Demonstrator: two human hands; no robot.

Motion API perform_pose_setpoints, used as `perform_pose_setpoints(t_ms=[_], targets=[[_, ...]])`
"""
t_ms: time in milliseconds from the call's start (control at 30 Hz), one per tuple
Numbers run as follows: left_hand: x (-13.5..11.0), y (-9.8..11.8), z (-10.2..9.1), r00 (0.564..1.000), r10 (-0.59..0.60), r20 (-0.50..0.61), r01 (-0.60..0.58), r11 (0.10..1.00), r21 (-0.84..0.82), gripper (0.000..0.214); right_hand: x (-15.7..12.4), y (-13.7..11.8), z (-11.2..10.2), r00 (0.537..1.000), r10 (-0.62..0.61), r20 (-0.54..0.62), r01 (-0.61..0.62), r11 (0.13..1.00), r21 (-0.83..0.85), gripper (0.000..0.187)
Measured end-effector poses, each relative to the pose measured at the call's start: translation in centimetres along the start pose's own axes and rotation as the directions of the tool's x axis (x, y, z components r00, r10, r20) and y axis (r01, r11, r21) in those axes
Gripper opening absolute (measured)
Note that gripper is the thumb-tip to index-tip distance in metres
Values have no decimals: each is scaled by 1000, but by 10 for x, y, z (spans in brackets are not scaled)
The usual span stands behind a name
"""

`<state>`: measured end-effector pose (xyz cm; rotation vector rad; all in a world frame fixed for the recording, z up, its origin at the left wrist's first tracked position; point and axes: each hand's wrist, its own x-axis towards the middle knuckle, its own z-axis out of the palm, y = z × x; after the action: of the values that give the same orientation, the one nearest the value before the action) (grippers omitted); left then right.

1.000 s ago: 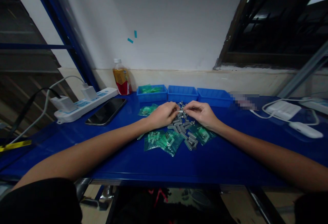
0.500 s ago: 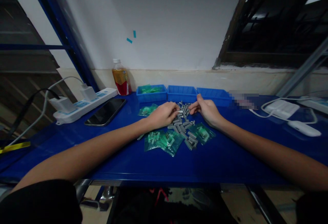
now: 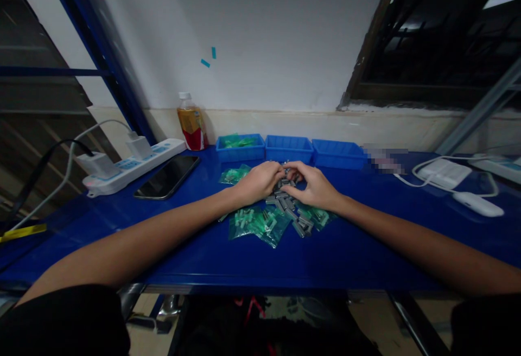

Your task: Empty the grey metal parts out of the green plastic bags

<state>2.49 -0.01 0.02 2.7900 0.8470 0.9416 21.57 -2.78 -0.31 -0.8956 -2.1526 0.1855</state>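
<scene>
My left hand is closed, its fingertips pressed together at the pile's left side; whatever it holds is hidden. My right hand curves over the pile from the right, thumb apart from the bent forefinger, which reaches the left fingertips. I see nothing held in it. Between and below both hands lie short grey metal cylinders, with small screw-like metal parts partly covered behind them. Clear green bags of small parts lie in front. Another green bag lies left of my left hand, and one more is partly under my right wrist.
Three blue bins line the wall; the left bin holds green bags. A drink bottle, a phone and a power strip with plugs are at left. White chargers and cables lie on the blue table at right.
My right hand has moved left and its fingers now meet my left hand over the metal parts. It partly covers the right green bag. My left hand has barely moved.
</scene>
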Motion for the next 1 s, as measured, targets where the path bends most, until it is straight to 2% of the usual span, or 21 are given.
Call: perform_pose_setpoints(t_ms=[200, 367, 500, 600, 700, 833, 900, 1000], targets=[[1, 8, -1, 971, -171, -165, 122, 955, -271, 18, 1, -5, 6, 994, -38, -103, 32, 998, -57, 47], [3, 8, 2, 954, -280, -104, 195, 847, -494, 26, 0, -6, 5, 976, -99, -195, 79, 991, -111, 11], [4, 9, 2, 948, -308, -76, 240, 854, -462, 27, 1, -6, 4, 979, -12, -204, -1, 998, -67, 14], [3, 11, 1, 961, -251, -114, 177, 878, -444, 26, 1, -4, 3, 975, 86, -206, -100, 993, -58, 20], [1, 13, 0, 978, -163, -130, 106, 924, -367, 24, 1, -2, 2, 973, 135, -187, -149, 987, -66, 26], [1, 14, -1, 979, -155, -132, 120, 963, -243, 14, 0, -2, 3, 978, 168, -122, -176, 983, -56, 29], [2, 13, -2, 974, -180, -139, 150, 968, -201, 19, 0, -3, 4, 977, 175, -119, -176, 984, -4, 23], [3, 12, -2, 968, -214, -130, 191, 967, -166, 30, -2, -2, 5, 986, 111, -121, -108, 994, 31, 29]])
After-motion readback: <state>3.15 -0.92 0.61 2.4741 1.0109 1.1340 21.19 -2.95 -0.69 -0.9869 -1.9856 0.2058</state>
